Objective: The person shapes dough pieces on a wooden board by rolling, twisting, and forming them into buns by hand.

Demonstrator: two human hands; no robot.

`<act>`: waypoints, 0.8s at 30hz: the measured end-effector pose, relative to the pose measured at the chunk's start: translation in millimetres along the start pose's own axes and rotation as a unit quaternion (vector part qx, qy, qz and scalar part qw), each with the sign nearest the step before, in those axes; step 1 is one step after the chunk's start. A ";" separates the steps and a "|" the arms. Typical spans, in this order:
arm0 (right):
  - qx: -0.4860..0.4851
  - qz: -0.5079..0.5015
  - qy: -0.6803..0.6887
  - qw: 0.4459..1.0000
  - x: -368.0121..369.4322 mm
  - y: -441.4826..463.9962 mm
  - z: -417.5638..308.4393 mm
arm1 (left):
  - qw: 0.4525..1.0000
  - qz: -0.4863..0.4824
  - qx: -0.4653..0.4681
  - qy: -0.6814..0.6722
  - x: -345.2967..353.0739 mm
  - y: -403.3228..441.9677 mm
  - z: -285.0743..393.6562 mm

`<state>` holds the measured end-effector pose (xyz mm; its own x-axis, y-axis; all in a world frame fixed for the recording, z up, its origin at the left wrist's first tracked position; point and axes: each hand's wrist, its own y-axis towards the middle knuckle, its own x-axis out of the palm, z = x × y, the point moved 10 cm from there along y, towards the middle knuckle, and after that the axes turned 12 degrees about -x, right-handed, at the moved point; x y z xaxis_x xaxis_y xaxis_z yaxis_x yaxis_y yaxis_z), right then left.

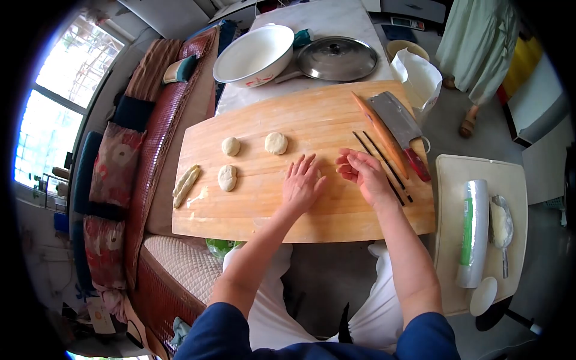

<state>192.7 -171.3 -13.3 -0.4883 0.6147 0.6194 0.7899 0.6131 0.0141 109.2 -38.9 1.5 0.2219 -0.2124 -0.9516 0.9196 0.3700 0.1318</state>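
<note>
My left hand (304,183) lies on the wooden board (258,207), palm down with fingers spread, and holds nothing. To its right, my right hand (364,174) is over the board with loosely curled fingers; I see nothing in it. Beyond my left hand sits a flattened dough round (276,143). A small dough ball (230,146) and an oval dough piece (227,178) lie further left, with a long dough strip (186,186) near the left edge. Two dark chopsticks (384,167) lie beside my right hand, next to a tapered wooden rolling pin (381,135) and a cleaver (396,117).
Behind the board stand a white basin (254,55) and a steel lid (337,58). A cream stool (447,240) on the right bears a roll of plastic film (473,234) and a floury scoop (501,223). Another person's legs (477,54) show at the upper right.
</note>
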 end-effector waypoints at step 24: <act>-0.005 0.009 0.003 1.000 -5.0 3.7 -0.5 | 0.956 -0.007 -0.214 -0.202 7.6 -2.0 -102.2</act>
<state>198.2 -172.4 -15.9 -0.4721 0.6229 0.6238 0.8019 0.5974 0.0104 75.9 51.2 -34.4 0.3973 -0.5197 -0.7563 0.7260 0.6821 -0.0873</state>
